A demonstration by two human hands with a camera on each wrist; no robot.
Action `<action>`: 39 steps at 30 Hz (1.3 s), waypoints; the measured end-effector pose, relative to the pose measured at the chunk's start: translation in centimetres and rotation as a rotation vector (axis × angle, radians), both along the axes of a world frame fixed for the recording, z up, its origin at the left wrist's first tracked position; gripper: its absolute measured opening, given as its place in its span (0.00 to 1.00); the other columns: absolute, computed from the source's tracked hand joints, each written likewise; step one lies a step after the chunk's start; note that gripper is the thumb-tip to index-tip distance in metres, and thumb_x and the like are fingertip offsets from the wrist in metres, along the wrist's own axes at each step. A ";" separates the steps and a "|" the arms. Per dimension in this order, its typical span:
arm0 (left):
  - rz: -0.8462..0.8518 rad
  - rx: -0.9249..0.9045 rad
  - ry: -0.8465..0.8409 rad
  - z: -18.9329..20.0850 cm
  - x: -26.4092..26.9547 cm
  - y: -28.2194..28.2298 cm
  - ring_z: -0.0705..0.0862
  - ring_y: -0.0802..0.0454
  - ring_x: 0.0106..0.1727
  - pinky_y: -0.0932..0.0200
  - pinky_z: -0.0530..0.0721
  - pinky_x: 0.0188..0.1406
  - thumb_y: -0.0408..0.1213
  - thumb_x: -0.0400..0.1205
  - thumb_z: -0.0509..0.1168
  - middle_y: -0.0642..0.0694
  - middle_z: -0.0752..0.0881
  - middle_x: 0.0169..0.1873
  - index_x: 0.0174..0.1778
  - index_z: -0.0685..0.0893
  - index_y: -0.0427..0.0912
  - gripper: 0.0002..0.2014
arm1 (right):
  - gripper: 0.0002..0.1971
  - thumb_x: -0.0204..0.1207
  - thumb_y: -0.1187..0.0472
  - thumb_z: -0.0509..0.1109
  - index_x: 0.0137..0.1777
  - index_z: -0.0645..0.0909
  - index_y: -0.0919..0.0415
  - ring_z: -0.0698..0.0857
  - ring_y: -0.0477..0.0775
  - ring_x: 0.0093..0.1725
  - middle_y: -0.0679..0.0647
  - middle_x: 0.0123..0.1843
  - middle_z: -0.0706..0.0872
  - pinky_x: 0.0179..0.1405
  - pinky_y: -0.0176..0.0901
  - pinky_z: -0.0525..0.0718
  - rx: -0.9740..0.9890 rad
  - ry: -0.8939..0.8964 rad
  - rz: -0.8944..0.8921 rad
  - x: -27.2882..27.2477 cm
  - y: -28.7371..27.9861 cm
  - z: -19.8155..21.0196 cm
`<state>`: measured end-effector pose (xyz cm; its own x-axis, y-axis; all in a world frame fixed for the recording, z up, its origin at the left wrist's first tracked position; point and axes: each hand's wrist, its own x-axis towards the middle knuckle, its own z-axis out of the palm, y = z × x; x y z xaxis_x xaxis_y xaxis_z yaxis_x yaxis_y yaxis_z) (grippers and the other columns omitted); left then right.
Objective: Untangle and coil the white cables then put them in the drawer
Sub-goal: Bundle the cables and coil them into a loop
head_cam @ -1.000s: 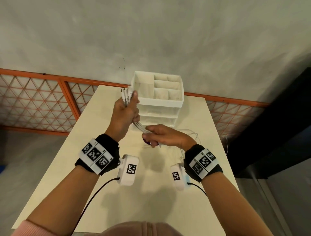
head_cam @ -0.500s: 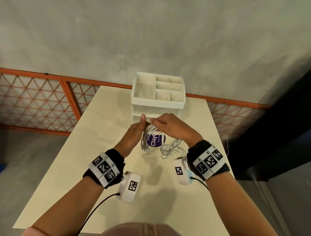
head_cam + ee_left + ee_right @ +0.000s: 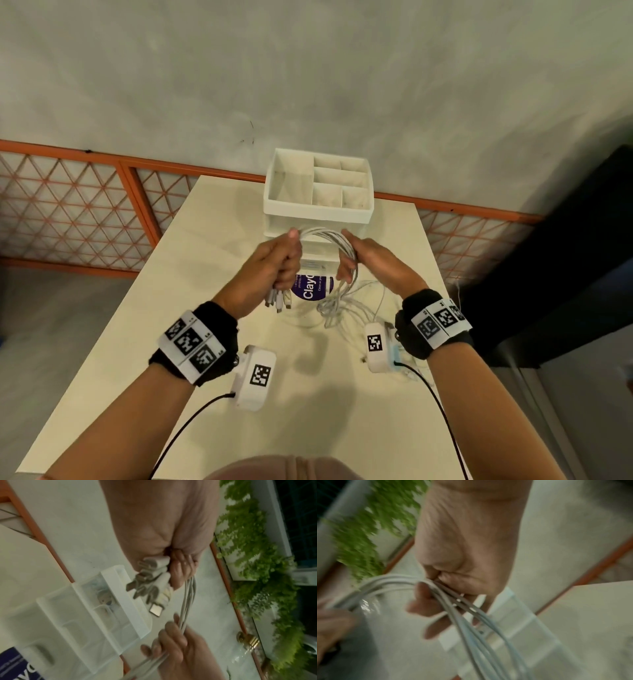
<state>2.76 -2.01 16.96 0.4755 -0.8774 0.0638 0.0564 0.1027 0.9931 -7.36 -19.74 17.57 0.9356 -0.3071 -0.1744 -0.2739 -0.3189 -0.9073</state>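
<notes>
Several white cables (image 3: 324,235) arch between my two hands, just in front of the white drawer organizer (image 3: 317,212). My left hand (image 3: 281,264) grips the bundle in a fist near its plug ends (image 3: 278,301), which hang below it. In the left wrist view the plugs (image 3: 151,586) stick out of my curled fingers (image 3: 182,568). My right hand (image 3: 368,261) holds the cables (image 3: 471,628) a short way along, fingers (image 3: 426,601) curled round them. The rest of the cables' slack (image 3: 342,306) lies tangled on the table.
A round purple-labelled item (image 3: 310,288) lies on the cream table (image 3: 308,411) under my hands. The organizer has open compartments on top (image 3: 342,178) and translucent drawers (image 3: 89,615) below. An orange lattice railing (image 3: 85,205) runs behind the table; a dark surface (image 3: 565,274) is at right.
My left hand turned the bundle over, so the plug ends now hang down. Both hands rose toward the organizer and spread apart, drawing the cables into an arch between them.
</notes>
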 end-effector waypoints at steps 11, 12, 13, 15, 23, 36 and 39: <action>0.130 0.026 -0.014 -3.3 -1.9 -2.8 0.62 0.61 0.21 0.66 0.66 0.21 0.51 0.85 0.47 0.59 0.64 0.19 0.44 0.72 0.44 0.16 | 0.13 0.86 0.54 0.49 0.42 0.66 0.57 0.61 0.42 0.19 0.49 0.25 0.64 0.17 0.35 0.59 0.198 -0.147 -0.344 2.7 4.1 -1.4; 0.137 0.013 -0.034 -3.2 -2.1 -3.2 0.63 0.62 0.20 0.66 0.66 0.21 0.49 0.86 0.47 0.59 0.65 0.18 0.43 0.73 0.46 0.15 | 0.11 0.86 0.54 0.50 0.46 0.66 0.59 0.61 0.43 0.19 0.49 0.25 0.64 0.17 0.35 0.59 0.203 -0.138 -0.346 2.8 4.3 -1.5; 0.143 0.011 -0.060 -3.1 -2.0 -3.4 0.64 0.62 0.20 0.65 0.67 0.21 0.46 0.87 0.47 0.59 0.67 0.18 0.40 0.73 0.49 0.15 | 0.09 0.86 0.55 0.50 0.49 0.66 0.59 0.62 0.43 0.19 0.49 0.25 0.64 0.16 0.35 0.59 0.213 -0.132 -0.349 2.9 4.3 -1.6; 0.140 0.016 -0.095 -3.1 -1.9 -3.6 0.66 0.63 0.19 0.65 0.68 0.22 0.43 0.88 0.48 0.58 0.73 0.19 0.38 0.74 0.49 0.15 | 0.09 0.85 0.53 0.52 0.55 0.66 0.59 0.64 0.42 0.16 0.50 0.23 0.67 0.15 0.32 0.61 0.224 -0.117 -0.349 2.9 3.9 -1.9; 0.106 0.023 -0.029 -2.8 -1.6 -3.6 0.82 0.57 0.22 0.70 0.76 0.22 0.42 0.88 0.50 0.53 0.81 0.17 0.42 0.78 0.40 0.15 | 0.23 0.82 0.49 0.54 0.71 0.48 0.49 0.70 0.48 0.19 0.55 0.29 0.74 0.23 0.40 0.71 0.253 0.009 -0.360 3.1 4.4 -2.6; 0.413 -0.010 -0.192 -1.6 0.0 -3.5 0.70 0.61 0.14 0.61 0.72 0.19 0.44 0.88 0.52 0.55 0.71 0.14 0.33 0.74 0.42 0.18 | 0.36 0.82 0.35 0.40 0.43 0.81 0.62 0.77 0.48 0.21 0.54 0.24 0.81 0.30 0.37 0.78 -0.077 0.149 0.033 1.4 4.3 -0.5; 0.545 -0.021 -0.186 -2.1 1.0 -3.8 0.66 0.55 0.19 0.53 0.69 0.21 0.47 0.87 0.52 0.51 0.67 0.21 0.36 0.75 0.45 0.17 | 0.27 0.85 0.42 0.47 0.46 0.78 0.64 0.76 0.48 0.22 0.52 0.25 0.80 0.30 0.35 0.77 -0.135 0.115 0.127 1.2 4.0 -0.2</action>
